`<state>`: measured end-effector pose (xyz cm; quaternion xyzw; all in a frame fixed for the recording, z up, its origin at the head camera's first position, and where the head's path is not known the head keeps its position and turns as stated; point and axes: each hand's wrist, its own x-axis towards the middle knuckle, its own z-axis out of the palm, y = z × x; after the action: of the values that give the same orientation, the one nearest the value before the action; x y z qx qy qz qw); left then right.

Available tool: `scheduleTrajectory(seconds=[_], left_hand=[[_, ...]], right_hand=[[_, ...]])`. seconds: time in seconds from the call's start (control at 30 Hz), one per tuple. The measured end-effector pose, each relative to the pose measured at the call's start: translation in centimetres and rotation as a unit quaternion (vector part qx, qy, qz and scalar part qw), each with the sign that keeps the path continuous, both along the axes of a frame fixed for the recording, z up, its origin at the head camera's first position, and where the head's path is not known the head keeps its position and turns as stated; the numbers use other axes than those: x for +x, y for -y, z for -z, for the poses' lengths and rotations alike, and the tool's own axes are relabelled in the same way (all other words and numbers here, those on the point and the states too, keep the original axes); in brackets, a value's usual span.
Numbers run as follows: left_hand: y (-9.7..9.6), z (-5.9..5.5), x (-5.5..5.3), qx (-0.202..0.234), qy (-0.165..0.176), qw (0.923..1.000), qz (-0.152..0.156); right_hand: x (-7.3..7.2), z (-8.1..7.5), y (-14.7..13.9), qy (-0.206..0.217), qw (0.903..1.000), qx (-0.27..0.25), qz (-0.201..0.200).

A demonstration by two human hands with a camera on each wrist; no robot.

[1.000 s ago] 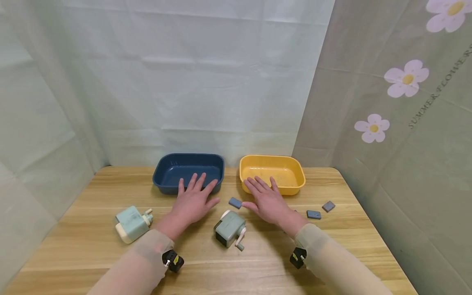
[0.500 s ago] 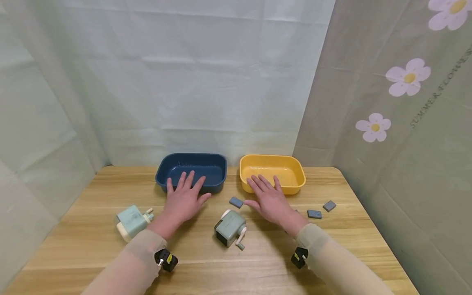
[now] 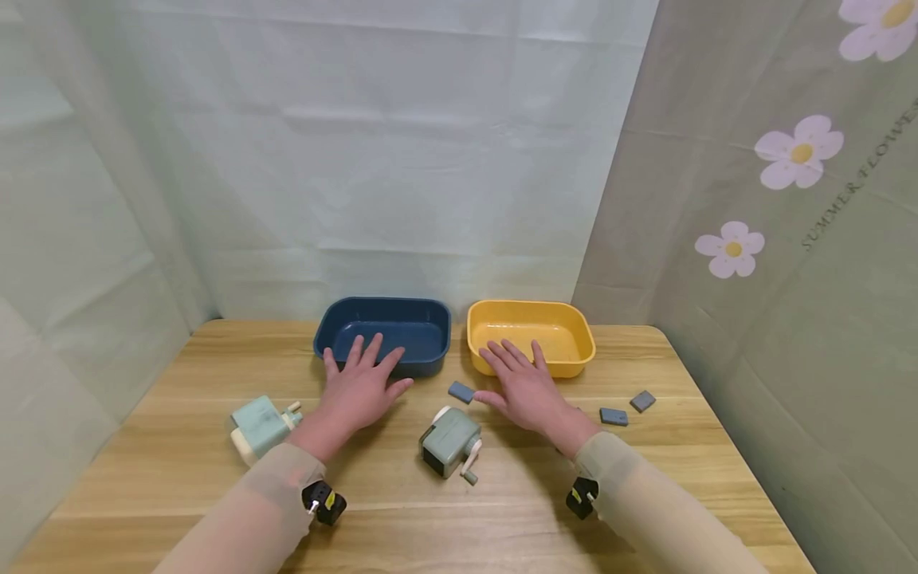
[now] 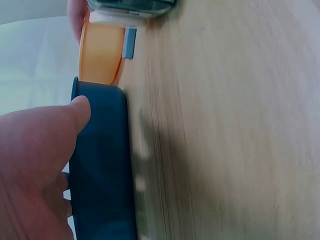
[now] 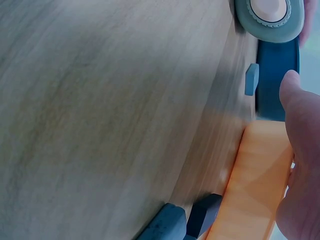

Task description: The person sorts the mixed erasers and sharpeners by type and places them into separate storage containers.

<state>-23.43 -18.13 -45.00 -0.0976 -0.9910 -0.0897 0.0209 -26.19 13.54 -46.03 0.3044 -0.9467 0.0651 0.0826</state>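
Observation:
My left hand [image 3: 355, 399] is spread palm down, with straight fingers over the near rim of a dark blue plastic basin [image 3: 425, 368]. In the left wrist view its thumb [image 4: 80, 112] overlaps the basin's side. My right hand [image 3: 529, 402] lies likewise over the near rim of a yellow basin [image 3: 570, 370], thumb pointing left. A small blue-grey block [image 3: 461, 391], eraser-like, lies by the right thumb. Between the forearms stands a grey-green hand-crank pencil sharpener [image 3: 452, 440], its crank toward the right. Both hands hold nothing.
A second, light green crank sharpener [image 3: 261, 422] is left of the left wrist, partly behind the sleeve. Toward the table's right side lie more blocks, one blue-grey [image 3: 613, 417] and one darker [image 3: 643, 400]; another is mostly hidden by the right wrist. Cloth curtains hang behind the table [image 3: 516, 526].
The blue basin has shifted right, closer to the yellow one. My left hand has moved left, its fingers staying over the basin's rim. The right hand has hardly moved.

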Motion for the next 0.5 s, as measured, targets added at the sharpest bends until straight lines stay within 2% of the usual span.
scheduleTrajectory(seconds=[0.5], left_hand=[[-2.0, -0.6, 0.1, -0.007, 0.025, 0.9995, 0.018]], right_hand=[[0.1, -0.1, 0.2, 0.011, 0.9999, 0.004, 0.003]])
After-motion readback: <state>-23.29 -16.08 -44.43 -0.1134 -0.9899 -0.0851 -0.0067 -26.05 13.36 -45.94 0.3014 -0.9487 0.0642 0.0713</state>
